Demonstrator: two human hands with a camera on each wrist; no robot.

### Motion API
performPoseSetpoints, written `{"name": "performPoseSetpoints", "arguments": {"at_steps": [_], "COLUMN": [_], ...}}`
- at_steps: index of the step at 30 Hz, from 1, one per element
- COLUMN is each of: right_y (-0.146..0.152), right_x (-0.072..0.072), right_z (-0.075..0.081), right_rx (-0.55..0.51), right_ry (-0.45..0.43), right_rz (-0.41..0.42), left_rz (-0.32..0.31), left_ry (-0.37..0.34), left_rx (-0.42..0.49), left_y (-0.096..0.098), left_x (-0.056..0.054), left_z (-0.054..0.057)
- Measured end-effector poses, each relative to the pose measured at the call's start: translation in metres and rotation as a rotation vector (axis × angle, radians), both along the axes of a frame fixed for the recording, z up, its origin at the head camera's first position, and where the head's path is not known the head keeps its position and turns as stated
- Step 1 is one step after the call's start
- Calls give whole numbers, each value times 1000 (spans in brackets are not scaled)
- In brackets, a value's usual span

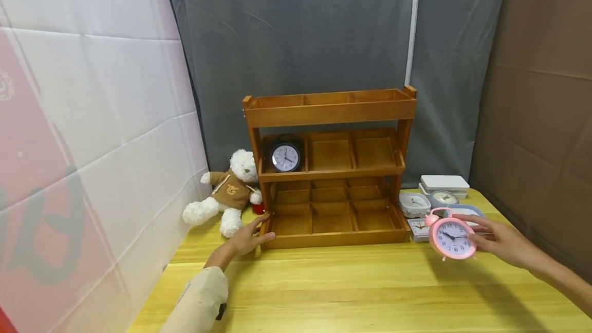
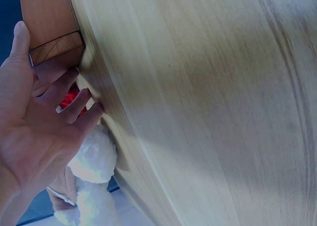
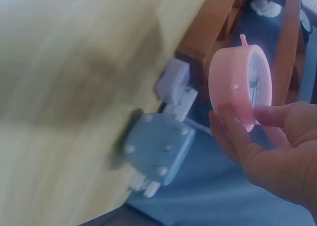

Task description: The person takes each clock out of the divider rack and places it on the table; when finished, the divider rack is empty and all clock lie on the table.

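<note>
My right hand (image 1: 501, 240) holds a pink twin-bell alarm clock (image 1: 452, 239) above the table, its white dial facing the head camera. In the right wrist view, thumb and fingers pinch the clock (image 3: 230, 82) by its rim. At the lower left front corner of a wooden tiered shelf (image 1: 330, 113), my left hand (image 1: 245, 238) rests with its fingers spread, thumb at the front edge and fingers along the side. A black alarm clock (image 1: 287, 155) stands in the middle tier's left compartment.
Several other clocks stand right of the shelf, among them a white one (image 1: 414, 204), a grey round one (image 1: 443, 199) and a flat white box shape (image 1: 445, 183). Left of the shelf sits a white teddy bear (image 1: 233, 189) beside a small red thing (image 1: 258, 208). Cloth walls surround the table (image 1: 324, 292).
</note>
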State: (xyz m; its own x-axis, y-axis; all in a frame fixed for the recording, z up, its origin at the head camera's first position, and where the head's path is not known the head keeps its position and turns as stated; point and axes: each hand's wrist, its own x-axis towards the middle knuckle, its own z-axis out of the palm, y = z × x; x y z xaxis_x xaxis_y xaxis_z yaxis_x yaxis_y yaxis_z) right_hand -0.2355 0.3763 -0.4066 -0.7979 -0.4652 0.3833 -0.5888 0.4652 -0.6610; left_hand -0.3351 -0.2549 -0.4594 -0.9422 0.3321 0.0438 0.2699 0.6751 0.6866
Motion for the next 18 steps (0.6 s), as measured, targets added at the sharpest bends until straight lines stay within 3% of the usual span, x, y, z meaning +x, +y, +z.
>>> {"name": "performPoseSetpoints", "arguments": {"at_steps": [9,18], "right_y": [35,62], "right_x": [18,23], "right_z": [-36,-57], "right_rx": [-95,-101], "right_ry": [-200,-341], "right_rz": [139,124], "left_rz": [9,20], "left_ry": [-6,-20], "left_rx": [-2,-8], "left_y": [1,-1], "left_x": [0,2], "left_z": [-2,-3]}}
